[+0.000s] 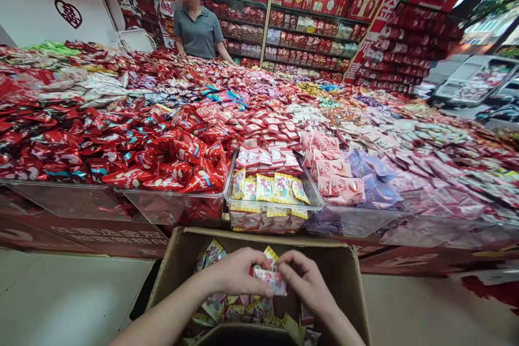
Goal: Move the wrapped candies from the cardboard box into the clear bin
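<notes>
Above an open cardboard box (359,303), my left hand (247,273) and my right hand (302,278) come together, fingers closed around small candy packets (271,280). One packet is white and pink with print; a yellow-edged one shows behind it. Inside the box lie several more yellow and white candy packets (213,253), partly covered by my left arm. Directly beyond the box stands a clear plastic bin (308,206). Yellow-edged packets (279,188) fill its front, with red and white packets (267,158) behind them.
Red packets (178,157) fill the bin to the left; pink packets (338,175) and purple packets (371,170) lie to the right. A person in a grey shirt (200,32) stands behind the display. Shelves (308,35) of red boxes line the back wall.
</notes>
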A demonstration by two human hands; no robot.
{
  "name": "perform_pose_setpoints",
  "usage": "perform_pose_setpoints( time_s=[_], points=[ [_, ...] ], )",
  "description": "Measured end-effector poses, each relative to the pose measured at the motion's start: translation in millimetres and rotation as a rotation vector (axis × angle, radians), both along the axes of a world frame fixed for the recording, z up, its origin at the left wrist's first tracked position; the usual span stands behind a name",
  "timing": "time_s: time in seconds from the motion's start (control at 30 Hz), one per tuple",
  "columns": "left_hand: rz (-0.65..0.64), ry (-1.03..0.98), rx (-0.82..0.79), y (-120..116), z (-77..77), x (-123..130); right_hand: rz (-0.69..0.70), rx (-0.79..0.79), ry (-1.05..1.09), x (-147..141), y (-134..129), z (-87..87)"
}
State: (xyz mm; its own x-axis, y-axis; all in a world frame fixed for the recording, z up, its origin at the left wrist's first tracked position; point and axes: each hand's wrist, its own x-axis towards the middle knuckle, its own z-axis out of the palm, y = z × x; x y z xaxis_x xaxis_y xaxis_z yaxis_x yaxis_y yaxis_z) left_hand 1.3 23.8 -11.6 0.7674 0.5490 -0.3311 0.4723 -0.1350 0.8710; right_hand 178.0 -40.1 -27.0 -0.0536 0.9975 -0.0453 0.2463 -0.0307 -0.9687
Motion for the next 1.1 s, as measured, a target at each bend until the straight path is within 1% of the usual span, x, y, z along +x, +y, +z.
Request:
perform_pose_setpoints(
  time_s=[0.07, 0.1, 0.17, 0.23, 0.27, 0.33, 0.4, 0.47, 0.53, 0.6, 0.7, 0.77, 0.83, 0.9, 0.93, 0.97, 1.03, 1.1],
  points=[
    [0.026, -0.043, -0.045, 0.2, 3.0, 1.4, -0.105, -0.012, 0.080, 1.6, 1.3, -2.5],
    [0.024, -0.055, -0.044, 0.2, 4.4, 2.3, -0.121, -0.034, 0.120, 1.6, 1.5, -3.9],
    [-0.016, -0.081, -0.004, 0.0, 7.0, 3.8, -0.084, -0.088, 0.167, 0.4, 1.0, -6.3],
    [-0.087, -0.107, 0.034, 0.6, 10.0, 4.0, -0.043, -0.110, 0.160, -1.4, -0.2, -7.0],
    [-0.127, -0.111, 0.044, 1.4, 11.4, 3.5, -0.045, -0.115, 0.153, -2.1, -0.7, -6.8],
    [-0.184, -0.109, 0.030, 3.7, 13.8, 1.2, -0.098, -0.133, 0.181, -2.1, -1.2, -6.0],
    [-0.229, -0.096, 0.001, 6.0, 14.6, -1.5, -0.181, -0.160, 0.271, -0.2, -0.5, -5.3],
    [-0.238, -0.071, -0.035, 7.0, 13.9, -3.2, -0.249, -0.180, 0.352, 2.8, 0.7, -4.9],
    [-0.220, -0.049, -0.058, 6.5, 12.8, -3.4, -0.281, -0.183, 0.397, 4.9, 1.5, -4.2],
    [-0.184, -0.057, -0.050, 5.0, 12.5, -2.9, -0.252, -0.171, 0.417, 4.6, 1.0, -3.0],
    [-0.180, -0.076, -0.030, 3.0, 13.2, -3.1, -0.131, -0.140, 0.411, -0.1, -2.2, -2.1],
    [-0.205, -0.068, -0.038, 1.6, 12.5, -4.3, -0.062, -0.099, 0.358, -3.0, -5.3, -2.3],
    [-0.206, -0.065, -0.010, -0.1, 9.9, -5.5, -0.026, -0.033, 0.262, -3.5, -7.8, -0.4],
    [-0.167, -0.058, 0.032, -1.9, 6.6, -6.3, -0.018, 0.032, 0.164, -2.3, -8.4, 8.0],
    [-0.136, -0.049, 0.044, -2.9, 5.2, -6.5, -0.027, 0.059, 0.137, -1.7, -7.5, 15.9],
    [-0.105, -0.041, 0.044, -3.9, 4.2, -6.6, -0.041, 0.088, 0.130, -1.3, -5.3, 26.2],
    [-0.045, -0.027, 0.044, -5.9, 3.8, -6.5, -0.083, 0.160, 0.145, -1.9, 4.5, 53.0],
    [0.009, -0.021, 0.056, -8.0, 5.2, -6.6, -0.111, 0.233, 0.125, -3.9, 23.2, 82.2]
  ],
)
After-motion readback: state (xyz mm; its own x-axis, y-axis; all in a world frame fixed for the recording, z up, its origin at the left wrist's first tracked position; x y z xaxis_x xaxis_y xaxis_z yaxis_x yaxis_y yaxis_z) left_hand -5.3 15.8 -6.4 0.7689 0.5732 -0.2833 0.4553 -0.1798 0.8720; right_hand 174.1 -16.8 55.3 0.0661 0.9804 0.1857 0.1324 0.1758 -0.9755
